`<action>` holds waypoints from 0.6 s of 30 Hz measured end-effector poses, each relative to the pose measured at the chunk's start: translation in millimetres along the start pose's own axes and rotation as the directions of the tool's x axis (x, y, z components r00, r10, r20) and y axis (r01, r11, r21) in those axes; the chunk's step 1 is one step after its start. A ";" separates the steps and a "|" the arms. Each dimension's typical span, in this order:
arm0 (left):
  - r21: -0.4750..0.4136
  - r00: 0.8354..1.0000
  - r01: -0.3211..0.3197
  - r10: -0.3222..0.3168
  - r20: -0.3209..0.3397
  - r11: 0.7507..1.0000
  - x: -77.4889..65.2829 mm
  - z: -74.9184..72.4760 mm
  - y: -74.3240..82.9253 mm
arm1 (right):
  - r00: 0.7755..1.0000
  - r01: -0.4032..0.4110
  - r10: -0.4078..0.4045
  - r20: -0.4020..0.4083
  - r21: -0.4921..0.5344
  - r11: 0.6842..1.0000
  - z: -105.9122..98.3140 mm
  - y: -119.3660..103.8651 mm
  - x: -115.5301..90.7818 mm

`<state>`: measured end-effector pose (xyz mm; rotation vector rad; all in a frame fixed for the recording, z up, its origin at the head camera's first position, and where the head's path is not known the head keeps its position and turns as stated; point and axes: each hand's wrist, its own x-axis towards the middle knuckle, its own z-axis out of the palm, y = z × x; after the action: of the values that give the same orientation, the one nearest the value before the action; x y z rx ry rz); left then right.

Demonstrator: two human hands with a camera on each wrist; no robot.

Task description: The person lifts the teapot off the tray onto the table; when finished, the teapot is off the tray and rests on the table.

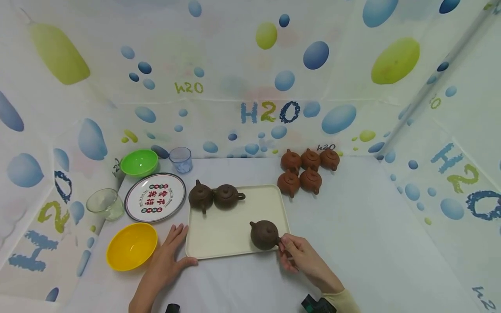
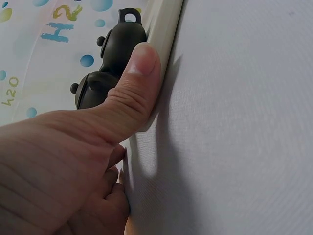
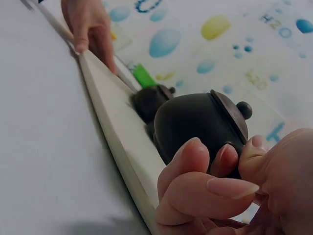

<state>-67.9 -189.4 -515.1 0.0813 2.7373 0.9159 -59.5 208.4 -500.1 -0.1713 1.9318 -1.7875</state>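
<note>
A dark brown teapot [image 1: 264,235] is at the front right of the cream tray [image 1: 235,221], its spout pointing left. My right hand [image 1: 303,258] pinches its handle between thumb and fingers; in the right wrist view the teapot [image 3: 195,125] is close to the tray, and I cannot tell whether it touches. Two more dark teapots, one [image 1: 201,195] with its handle or spout toward me and one [image 1: 227,197] beside it, stand at the tray's back left. My left hand [image 1: 168,256] rests at the tray's front left corner, fingers extended, thumb [image 2: 139,73] against the rim.
Several reddish-brown teapots [image 1: 311,179] stand in two rows behind the tray's right side. On the left are a printed plate [image 1: 155,198], a green bowl [image 1: 139,163], a yellow bowl [image 1: 132,247], a bluish glass [image 1: 181,160] and a clear glass [image 1: 105,204]. A patterned sheet hangs behind.
</note>
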 end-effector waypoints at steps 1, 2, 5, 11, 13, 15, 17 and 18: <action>0.000 1.000 0.000 0.000 0.002 1.000 0.3 -0.3 0.2 | 1.000 -0.004 0.004 -0.018 0.010 1.000 -3.2 0.5 -3.1; 0.001 1.000 0.000 0.000 0.004 1.000 0.7 -0.5 0.4 | 0.999 -0.011 0.012 -0.036 0.022 1.000 -6.2 1.1 -6.2; -0.005 1.000 0.004 -0.004 0.011 1.000 0.6 -0.4 0.8 | 0.994 -0.033 0.037 -0.099 0.040 0.999 -15.9 2.9 -15.2; -0.003 1.000 0.014 -0.014 0.025 1.000 0.5 -0.7 1.9 | 0.970 -0.076 0.083 -0.227 0.042 0.996 -35.5 8.5 -31.5; -0.001 0.999 0.015 -0.015 0.029 1.000 0.6 -1.2 1.8 | 0.958 -0.087 0.097 -0.271 0.051 0.995 -40.1 11.4 -36.7; 0.001 1.000 0.011 -0.011 0.028 1.000 0.6 -1.5 1.5 | 0.939 -0.098 0.115 -0.323 0.068 0.993 -43.1 14.8 -41.9; 0.002 1.000 0.003 -0.003 0.023 1.000 0.3 -1.7 1.0 | 0.918 -0.103 0.129 -0.375 0.089 0.991 -44.8 18.6 -46.2; 0.004 1.000 0.000 0.000 0.019 1.000 0.2 -1.8 0.6 | 0.907 -0.101 0.133 -0.400 0.100 0.990 -45.3 20.7 -48.0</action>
<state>-68.6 -190.0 -513.3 0.0903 2.7221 0.9053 -32.6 271.9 -506.4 0.3670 2.0885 -1.9259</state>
